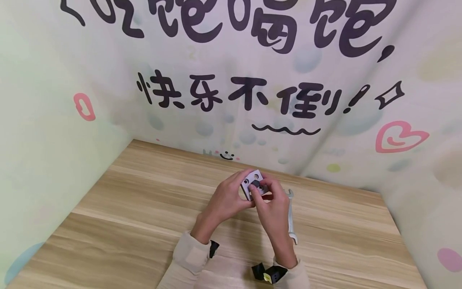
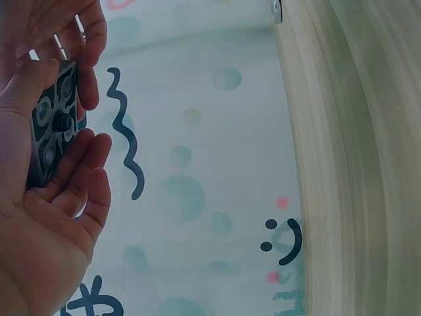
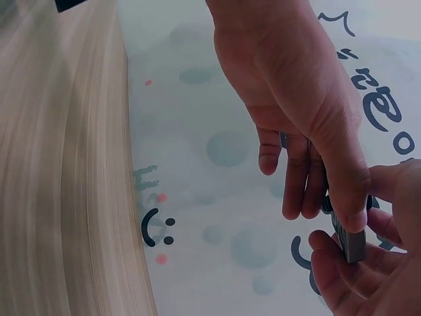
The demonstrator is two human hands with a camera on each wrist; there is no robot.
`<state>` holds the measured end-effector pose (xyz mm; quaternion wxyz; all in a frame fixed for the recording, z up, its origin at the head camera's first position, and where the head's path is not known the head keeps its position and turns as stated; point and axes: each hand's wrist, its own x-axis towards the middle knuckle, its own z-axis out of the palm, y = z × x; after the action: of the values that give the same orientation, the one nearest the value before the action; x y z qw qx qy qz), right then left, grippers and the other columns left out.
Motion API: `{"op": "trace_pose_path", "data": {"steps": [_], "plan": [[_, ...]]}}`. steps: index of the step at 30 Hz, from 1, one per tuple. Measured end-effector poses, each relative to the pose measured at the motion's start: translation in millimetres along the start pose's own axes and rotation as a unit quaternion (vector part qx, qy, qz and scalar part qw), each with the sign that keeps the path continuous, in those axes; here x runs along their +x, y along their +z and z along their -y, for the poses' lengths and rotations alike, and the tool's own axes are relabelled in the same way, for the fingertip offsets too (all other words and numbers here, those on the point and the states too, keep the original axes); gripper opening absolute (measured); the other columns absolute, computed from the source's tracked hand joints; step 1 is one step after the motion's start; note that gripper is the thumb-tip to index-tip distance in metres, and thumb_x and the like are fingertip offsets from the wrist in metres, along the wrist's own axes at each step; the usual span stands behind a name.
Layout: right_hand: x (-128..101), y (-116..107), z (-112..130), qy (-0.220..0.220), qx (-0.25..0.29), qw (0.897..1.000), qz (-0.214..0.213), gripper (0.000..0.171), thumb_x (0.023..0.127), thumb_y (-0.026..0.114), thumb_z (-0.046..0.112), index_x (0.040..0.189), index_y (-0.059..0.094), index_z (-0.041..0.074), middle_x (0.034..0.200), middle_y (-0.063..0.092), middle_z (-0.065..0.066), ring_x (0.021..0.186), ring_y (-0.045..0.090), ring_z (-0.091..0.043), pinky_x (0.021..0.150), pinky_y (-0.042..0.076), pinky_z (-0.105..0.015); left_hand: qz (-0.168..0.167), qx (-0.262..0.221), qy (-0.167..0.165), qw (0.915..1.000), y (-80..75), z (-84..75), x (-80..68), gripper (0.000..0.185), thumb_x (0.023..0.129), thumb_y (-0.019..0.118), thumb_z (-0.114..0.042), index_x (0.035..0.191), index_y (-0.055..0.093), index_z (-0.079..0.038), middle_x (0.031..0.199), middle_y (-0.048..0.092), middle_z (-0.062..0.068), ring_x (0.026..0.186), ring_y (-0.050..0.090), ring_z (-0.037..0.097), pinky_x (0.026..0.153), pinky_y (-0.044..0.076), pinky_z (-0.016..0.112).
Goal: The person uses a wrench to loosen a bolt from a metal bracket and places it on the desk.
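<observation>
— Two hands meet above the tabletop: what do they hold?
— The left hand grips a small grey block with round holes; the right hand pinches a dark knob at its centre.
— And beside the block?
— A white wrench lies just right of it, on the wood.
</observation>
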<state>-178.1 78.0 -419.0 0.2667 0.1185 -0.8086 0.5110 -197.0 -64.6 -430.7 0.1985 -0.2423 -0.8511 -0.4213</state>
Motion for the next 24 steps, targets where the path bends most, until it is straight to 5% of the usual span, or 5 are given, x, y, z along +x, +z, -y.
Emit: {"op": "trace_pose_path", "data": {"steps": [14,24], "plan": [[0.4,0.5,0.7,-0.027,-0.004,1.0,0.001,0.018,0.084,0.077,0.003,0.1,0.069,0.003,0.118,0.07,-0.011,0.085,0.067,-0.02,0.061,0.057,-0.033,-0.002,0.005,-0.006,1.0,-3.8,-2.6,-0.7,0.076,0.069,0.089,-0.014,0.136,0.054,-0.005,0.124,0.066,0.009,0.1,0.064,0.02,0.082,0.055,0.034],[1.3,-4.7,30.4,-0.043,-0.017,0.999,0.006,0.019,0.084,0.073,-0.005,0.102,0.068,-0.007,0.112,0.069,-0.023,0.088,0.067,-0.03,0.062,0.057,-0.034,-0.007,0.0,-0.002,1.0,-3.9,-1.8,0.0,0.074,0.07,0.089,-0.015,0.135,0.055,-0.004,0.124,0.066,0.009,0.101,0.064,0.02,0.082,0.055,0.034]]}}
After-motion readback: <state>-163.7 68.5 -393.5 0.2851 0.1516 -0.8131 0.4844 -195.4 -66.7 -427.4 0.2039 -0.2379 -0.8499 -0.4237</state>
